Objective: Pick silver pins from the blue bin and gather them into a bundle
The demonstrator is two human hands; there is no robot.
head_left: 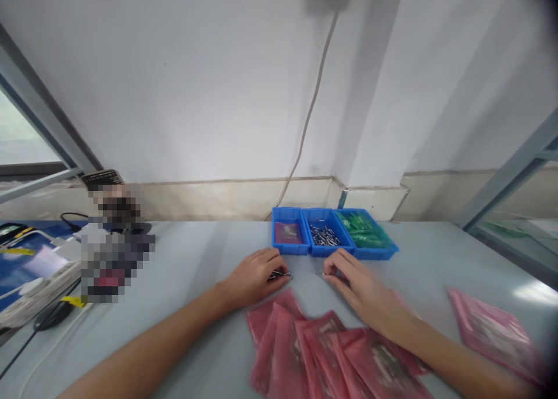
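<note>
My left hand [256, 276] is curled around several small metal screws [276, 275], their ends showing past the fingertips just above the table. Opposite it, my right hand [361, 283] is closed in a pinch, and a thin metal screw [321, 274] sticks out from thumb and forefinger. Beyond both hands stands a blue bin of loose metal screws [324, 235]. To its left, a smaller blue bin [291, 250] holds a pink bag. Green packets [361, 229] fill the blue bin on the right. Pink plastic bags [322, 352] lie overlapped in front of me, partly under my right forearm.
Another pink bag [492, 329] lies at the right. On the left are a power strip [39, 300], a black mouse [53, 316], cables and a pixelated area [115, 248]. A wall with a hanging cable [310, 108] rises behind the table, with metal frame posts at both sides.
</note>
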